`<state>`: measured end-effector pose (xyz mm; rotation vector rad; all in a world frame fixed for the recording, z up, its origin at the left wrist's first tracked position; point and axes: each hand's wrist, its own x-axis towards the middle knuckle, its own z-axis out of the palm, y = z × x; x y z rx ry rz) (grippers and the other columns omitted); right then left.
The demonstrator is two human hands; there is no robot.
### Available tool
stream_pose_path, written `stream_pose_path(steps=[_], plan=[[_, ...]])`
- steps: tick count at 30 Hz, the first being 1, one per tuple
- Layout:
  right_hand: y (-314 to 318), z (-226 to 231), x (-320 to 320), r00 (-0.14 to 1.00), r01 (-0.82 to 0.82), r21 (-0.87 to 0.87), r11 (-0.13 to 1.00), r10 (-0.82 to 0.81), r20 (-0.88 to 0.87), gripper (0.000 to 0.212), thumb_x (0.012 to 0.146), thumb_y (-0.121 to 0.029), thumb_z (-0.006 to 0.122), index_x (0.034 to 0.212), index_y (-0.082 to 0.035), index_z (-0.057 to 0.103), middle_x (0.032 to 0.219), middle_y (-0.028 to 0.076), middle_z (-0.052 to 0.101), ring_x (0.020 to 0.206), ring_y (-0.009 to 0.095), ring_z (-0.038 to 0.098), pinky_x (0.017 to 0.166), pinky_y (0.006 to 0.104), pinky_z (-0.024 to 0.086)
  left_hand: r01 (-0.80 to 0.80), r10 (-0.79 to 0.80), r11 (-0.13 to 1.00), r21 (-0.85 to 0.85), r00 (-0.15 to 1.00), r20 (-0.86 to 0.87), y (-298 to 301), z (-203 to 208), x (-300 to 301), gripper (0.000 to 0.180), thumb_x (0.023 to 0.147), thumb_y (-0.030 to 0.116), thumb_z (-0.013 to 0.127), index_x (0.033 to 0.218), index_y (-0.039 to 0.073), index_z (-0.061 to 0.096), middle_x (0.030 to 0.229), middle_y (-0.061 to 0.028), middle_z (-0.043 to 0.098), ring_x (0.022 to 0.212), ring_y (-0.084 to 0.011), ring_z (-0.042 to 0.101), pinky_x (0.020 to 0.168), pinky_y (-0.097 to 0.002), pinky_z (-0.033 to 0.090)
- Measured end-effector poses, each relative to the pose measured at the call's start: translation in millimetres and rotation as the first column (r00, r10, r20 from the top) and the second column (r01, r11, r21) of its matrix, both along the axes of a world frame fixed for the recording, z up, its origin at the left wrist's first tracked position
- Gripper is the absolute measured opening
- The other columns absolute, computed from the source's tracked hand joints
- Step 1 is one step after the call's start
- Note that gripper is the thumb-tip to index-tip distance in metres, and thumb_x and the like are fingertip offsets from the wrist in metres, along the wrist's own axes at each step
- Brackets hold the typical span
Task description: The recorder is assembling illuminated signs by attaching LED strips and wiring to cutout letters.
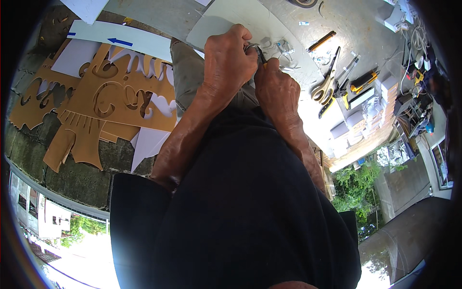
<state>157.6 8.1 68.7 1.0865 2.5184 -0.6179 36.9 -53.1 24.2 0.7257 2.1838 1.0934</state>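
Above a light board (216,24), my two hands are close together. My left hand (228,60) is closed, its thumb and fingertips pinching a small greyish piece (250,46) that is mostly hidden. Beside it my right hand (277,86) is wrapped round a slim dark tool with a touch of yellow (261,55). The tool's tip meets the piece at my left fingertips, and its handle is hidden in my palm. Clear, shiny scraps (285,47) lie on the board just beyond my right hand.
Scissors (328,83), a yellow-black cutter knife (364,82), an orange-black knife (322,41) and yellow-handled pliers (343,94) lie to the right. Brown cut-out boards (122,91) spread at left under a white strip with a blue arrow (144,45). Cables (419,43) bunch at the far right.
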Motion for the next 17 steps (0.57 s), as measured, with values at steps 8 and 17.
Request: stream_pose_path(steps=[8,17], plan=[[-0.1,1.8,-2.1,0.999,0.034,-0.050,0.998,-0.033,0.037,0.025,0.099,-0.024,0.057,0.090,-0.002,0.048,0.058,0.023,0.063,0.057,0.043,0.068,0.052,0.0509,0.053,-0.007,0.007,1.000,-0.005,1.000,-0.018,0.9,0.8,1.0,0.020,0.072,0.005,0.077,0.090,0.001,0.070,0.079,-0.0122,0.074,0.071,-0.0232,0.074,0.065,-0.0315,0.057],[-2.6,2.8,-1.9,0.999,0.048,-0.065,0.997,-0.047,0.026,0.025,0.099,-0.024,0.057,0.090,-0.002,0.048,0.058,0.023,0.062,0.055,0.043,0.066,0.051,0.0512,0.052,-0.008,0.008,0.999,-0.035,1.000,0.000,1.6,2.3,-0.2,0.020,0.073,0.007,0.078,0.090,0.001,0.070,0.080,-0.0127,0.074,0.071,-0.0240,0.074,0.066,-0.0318,0.057]])
